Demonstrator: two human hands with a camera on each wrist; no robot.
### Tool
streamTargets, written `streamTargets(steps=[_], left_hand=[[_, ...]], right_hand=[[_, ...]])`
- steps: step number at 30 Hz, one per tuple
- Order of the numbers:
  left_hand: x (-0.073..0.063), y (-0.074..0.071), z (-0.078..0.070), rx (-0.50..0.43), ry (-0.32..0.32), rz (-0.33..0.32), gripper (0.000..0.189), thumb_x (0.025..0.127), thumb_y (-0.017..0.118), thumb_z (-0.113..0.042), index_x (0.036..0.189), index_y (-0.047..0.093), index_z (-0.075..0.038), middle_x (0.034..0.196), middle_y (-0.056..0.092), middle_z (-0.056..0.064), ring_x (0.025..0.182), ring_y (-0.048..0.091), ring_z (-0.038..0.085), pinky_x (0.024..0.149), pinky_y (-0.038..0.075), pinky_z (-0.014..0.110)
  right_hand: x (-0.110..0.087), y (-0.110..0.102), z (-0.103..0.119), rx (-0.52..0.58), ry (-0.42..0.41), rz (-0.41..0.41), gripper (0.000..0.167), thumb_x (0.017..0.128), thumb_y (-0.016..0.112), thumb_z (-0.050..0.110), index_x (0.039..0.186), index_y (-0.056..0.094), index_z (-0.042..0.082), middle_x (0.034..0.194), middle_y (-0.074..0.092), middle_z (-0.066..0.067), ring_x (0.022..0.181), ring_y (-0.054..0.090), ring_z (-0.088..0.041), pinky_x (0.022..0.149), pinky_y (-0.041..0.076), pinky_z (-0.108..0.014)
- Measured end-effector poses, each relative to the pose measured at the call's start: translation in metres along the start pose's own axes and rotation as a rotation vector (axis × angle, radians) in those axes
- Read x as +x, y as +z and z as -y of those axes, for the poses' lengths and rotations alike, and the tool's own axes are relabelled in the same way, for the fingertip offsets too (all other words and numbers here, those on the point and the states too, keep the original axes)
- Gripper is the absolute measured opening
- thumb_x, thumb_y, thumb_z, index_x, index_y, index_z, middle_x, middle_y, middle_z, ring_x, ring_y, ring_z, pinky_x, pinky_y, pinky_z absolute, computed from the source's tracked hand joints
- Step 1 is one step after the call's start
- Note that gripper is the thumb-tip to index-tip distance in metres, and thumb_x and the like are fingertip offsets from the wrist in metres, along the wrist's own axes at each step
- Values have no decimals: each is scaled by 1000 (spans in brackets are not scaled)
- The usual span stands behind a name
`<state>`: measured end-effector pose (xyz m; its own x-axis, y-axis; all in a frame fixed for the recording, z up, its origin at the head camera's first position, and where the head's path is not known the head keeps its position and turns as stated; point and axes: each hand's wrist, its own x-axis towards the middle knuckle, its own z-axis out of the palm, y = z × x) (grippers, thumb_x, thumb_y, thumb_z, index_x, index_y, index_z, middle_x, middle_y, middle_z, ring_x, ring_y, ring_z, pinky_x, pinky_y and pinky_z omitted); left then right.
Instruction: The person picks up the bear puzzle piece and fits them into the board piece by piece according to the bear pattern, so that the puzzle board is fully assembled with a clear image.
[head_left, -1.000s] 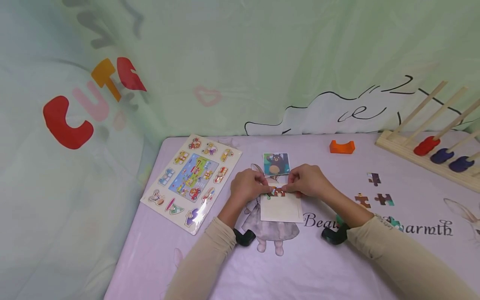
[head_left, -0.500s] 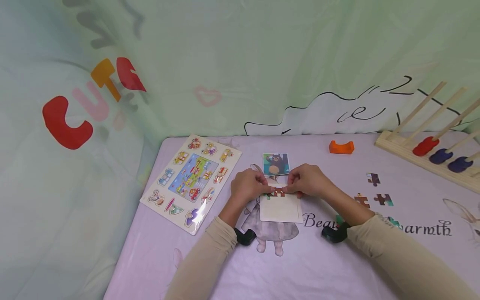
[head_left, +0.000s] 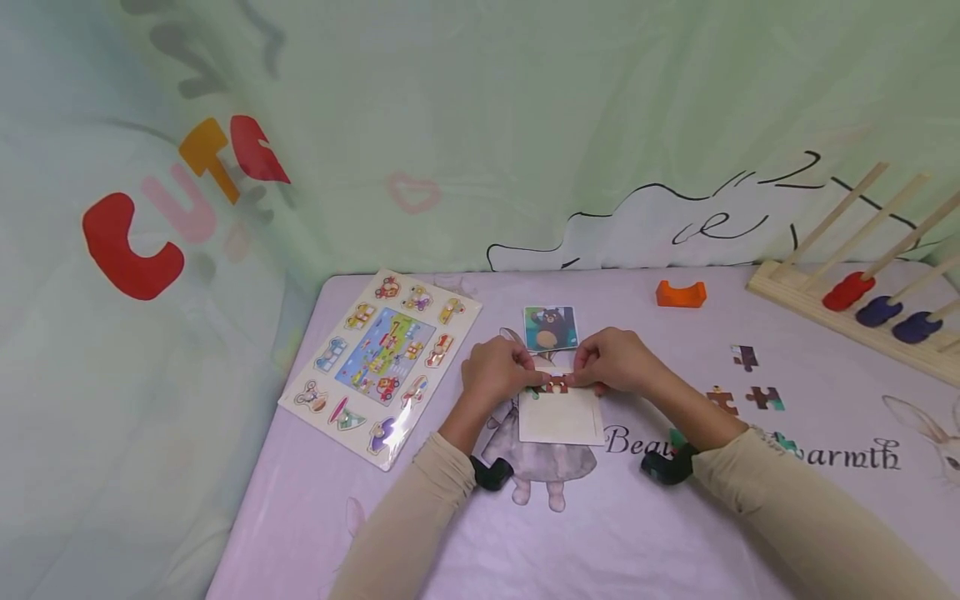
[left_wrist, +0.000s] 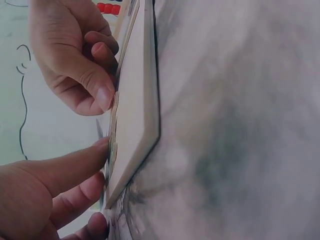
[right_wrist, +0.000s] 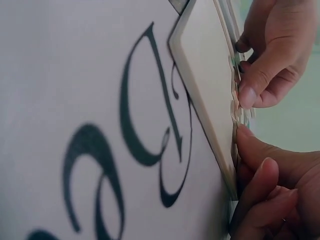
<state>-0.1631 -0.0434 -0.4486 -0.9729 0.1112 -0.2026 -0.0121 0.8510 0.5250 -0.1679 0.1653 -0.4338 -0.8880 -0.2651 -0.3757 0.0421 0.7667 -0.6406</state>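
In the head view a pale puzzle board (head_left: pixel 561 421) lies in front of the person, with a few brown and green jigsaw pieces (head_left: pixel 556 384) along its far edge. My left hand (head_left: pixel 495 371) grips the board's left side, its thumb pressing on the pieces. From the right, my right hand (head_left: pixel 615 360) does the same, fingers curled at the edge and thumb tip on a brown piece. Both wrist views show the two thumbs close together on the pieces, over the board's edge. Just beyond the hands lies a bear picture card (head_left: pixel 551 327).
Loose jigsaw pieces (head_left: pixel 765 398) lie to the right, some partly behind the right forearm. A vehicle knob puzzle (head_left: pixel 384 460) lies at the left. At the back right are an orange block (head_left: pixel 681 294) and a wooden abacus (head_left: pixel 810 300). A curtain hangs behind the table.
Both hands stay at the board. My left thumb has shifted slightly right, covering an orange and green part of a piece that showed a second ago.
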Motion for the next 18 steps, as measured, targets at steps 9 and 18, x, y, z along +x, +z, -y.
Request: streamTargets(steps=[9, 18], left_hand=[[1, 0, -2, 5, 3, 15, 36, 75, 87, -52, 67, 65, -26, 71, 60, -8, 82, 56, 18, 77, 41, 40], [1, 2, -2, 14, -8, 6, 36, 73, 88, -54, 67, 65, -26, 71, 61, -9, 87, 57, 20, 81, 43, 43]], right_hand=[[0, 1, 1, -5, -7, -20, 21, 85, 84, 28, 83, 72, 11, 61, 57, -2, 59, 55, -18, 62, 40, -32], [1, 2, 1, -4, 9, -22, 20, 85, 84, 27, 83, 72, 11, 61, 57, -1, 58, 55, -18, 61, 40, -30]])
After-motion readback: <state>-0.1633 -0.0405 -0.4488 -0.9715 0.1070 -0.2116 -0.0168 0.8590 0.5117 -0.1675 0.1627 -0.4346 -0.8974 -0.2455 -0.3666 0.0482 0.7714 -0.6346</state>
